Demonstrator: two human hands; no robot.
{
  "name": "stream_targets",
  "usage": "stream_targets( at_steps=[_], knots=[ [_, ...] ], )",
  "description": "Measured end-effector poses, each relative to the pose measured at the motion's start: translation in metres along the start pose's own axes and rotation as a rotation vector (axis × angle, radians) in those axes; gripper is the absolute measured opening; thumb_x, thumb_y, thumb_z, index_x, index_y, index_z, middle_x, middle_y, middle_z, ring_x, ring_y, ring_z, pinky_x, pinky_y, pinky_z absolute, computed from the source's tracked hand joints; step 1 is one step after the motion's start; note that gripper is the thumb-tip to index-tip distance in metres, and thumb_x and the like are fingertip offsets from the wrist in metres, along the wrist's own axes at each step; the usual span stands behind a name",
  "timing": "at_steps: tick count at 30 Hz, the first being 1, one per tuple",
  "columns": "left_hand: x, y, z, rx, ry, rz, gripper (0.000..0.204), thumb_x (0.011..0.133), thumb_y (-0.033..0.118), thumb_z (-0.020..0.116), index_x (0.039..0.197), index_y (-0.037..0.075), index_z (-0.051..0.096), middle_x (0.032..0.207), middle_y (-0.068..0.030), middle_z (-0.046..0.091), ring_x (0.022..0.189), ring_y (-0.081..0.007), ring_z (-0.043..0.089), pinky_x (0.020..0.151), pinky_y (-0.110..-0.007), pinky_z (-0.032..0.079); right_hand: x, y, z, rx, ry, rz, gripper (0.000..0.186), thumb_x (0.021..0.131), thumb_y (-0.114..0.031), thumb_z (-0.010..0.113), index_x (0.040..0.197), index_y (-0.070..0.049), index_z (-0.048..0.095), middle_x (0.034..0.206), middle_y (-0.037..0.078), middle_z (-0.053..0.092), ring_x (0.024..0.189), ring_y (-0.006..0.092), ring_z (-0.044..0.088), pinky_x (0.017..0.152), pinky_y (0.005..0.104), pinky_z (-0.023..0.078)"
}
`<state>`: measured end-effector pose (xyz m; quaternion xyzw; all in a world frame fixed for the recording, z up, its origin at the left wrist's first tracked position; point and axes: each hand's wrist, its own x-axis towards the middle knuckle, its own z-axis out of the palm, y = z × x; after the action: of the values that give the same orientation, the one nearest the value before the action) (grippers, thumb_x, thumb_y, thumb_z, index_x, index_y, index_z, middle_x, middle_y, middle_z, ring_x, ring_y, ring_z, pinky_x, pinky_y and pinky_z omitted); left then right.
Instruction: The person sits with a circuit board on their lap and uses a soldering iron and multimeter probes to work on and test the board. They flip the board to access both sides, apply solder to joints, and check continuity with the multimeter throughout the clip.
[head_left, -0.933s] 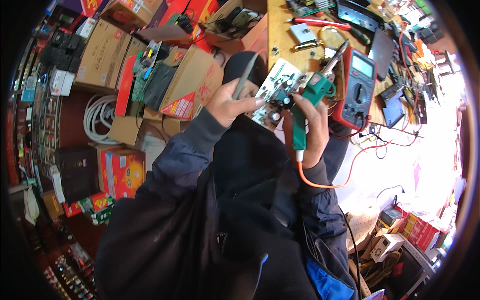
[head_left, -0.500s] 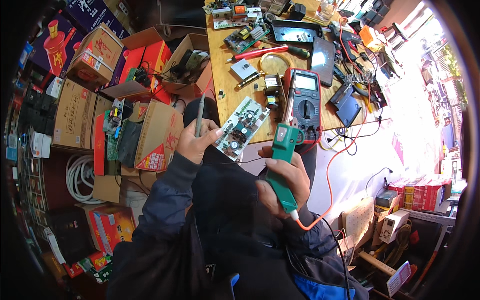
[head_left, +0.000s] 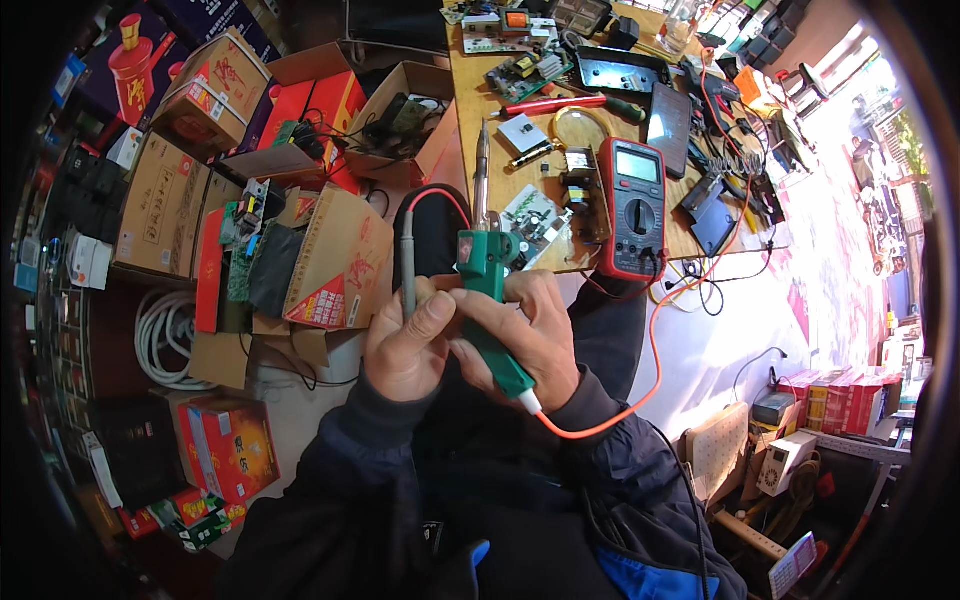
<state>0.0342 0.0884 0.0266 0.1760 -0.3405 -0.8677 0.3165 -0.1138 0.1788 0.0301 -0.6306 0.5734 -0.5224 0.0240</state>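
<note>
My left hand (head_left: 408, 345) is closed around the lower end of a grey test probe (head_left: 407, 265); a red lead curves from the probe's top behind the soldering iron. A green-handled soldering iron (head_left: 492, 335) is in my closed right hand (head_left: 540, 335), its metal tip pointing up toward the table. The two hands meet at the fingertips; whatever lies between them is hidden. Beyond the iron, a circuit board (head_left: 537, 222) lies at the table's near edge, partly covered by it. A red multimeter (head_left: 634, 215) lies to the board's right.
On the wooden table (head_left: 484, 160) lie a magnifying glass (head_left: 580, 128), a red pen-like tool (head_left: 550, 105), a phone (head_left: 668, 130) and more circuit boards (head_left: 525, 75). Opened cartons (head_left: 340, 255) stand at the left. The iron's orange cord (head_left: 655, 340) loops across the right side.
My right hand has brought the soldering iron leftward against my left hand. The left hand has come lower with the probe. The table sits further right in view.
</note>
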Motion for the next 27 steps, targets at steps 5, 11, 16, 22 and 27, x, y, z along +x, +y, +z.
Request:
stream_targets(
  at_steps=[5,11,16,22,27],
  knots=[
    [-0.003,0.007,-0.003,-0.067,0.067,-0.069,0.023,0.097,0.011,0.066,0.081,0.01,0.049,0.098,-0.0082,0.06,0.098,-0.0175,0.063,0.079,-0.03,0.052,0.007,0.0,0.013,-0.115,-0.067,0.003,0.061,0.076,-0.012,0.077,0.136,-0.017,0.065,0.087,0.006,0.046,0.082,0.0259,0.046,0.072,0.0369,0.039],
    [0.01,0.007,-0.011,-0.104,0.159,0.07,0.033,0.091,-0.003,0.067,0.074,0.011,0.043,0.103,-0.012,0.066,0.093,-0.0185,0.064,0.086,-0.033,0.051,0.01,0.006,0.022,-0.161,-0.139,-0.032,0.07,0.078,-0.005,0.073,0.145,-0.015,0.055,0.101,0.009,0.055,0.092,0.0292,0.056,0.086,0.0381,0.046],
    [0.021,0.023,-0.025,-0.003,0.18,0.116,0.028,0.094,0.002,0.066,0.077,0.011,0.046,0.107,-0.0156,0.068,0.095,-0.0258,0.072,0.08,-0.038,0.06,-0.007,-0.002,0.011,-0.081,-0.161,0.244,0.076,0.078,0.001,0.076,0.148,-0.003,0.045,0.128,0.021,0.054,0.114,0.0408,0.057,0.096,0.0425,0.05],
    [0.044,0.021,-0.043,-0.037,0.087,0.174,0.026,0.094,0.002,0.065,0.078,0.01,0.047,0.11,-0.021,0.068,0.095,-0.0311,0.072,0.077,-0.042,0.062,-0.004,-0.043,-0.074,0.457,-0.964,0.631,0.032,0.088,-0.001,0.07,0.119,0.003,0.066,0.108,0.019,0.07,0.098,0.0344,0.07,0.088,0.0352,0.055],
    [0.04,0.012,-0.049,-0.057,0.115,0.063,0.027,0.092,0.001,0.067,0.08,0.01,0.045,0.106,-0.019,0.066,0.092,-0.0308,0.072,0.076,-0.041,0.061,0.073,-0.021,-0.097,-0.339,-0.351,0.42,0.011,0.091,-0.004,0.066,0.099,0.002,0.071,0.093,0.012,0.071,0.084,0.0218,0.071,0.075,0.0351,0.055]
  ],
)
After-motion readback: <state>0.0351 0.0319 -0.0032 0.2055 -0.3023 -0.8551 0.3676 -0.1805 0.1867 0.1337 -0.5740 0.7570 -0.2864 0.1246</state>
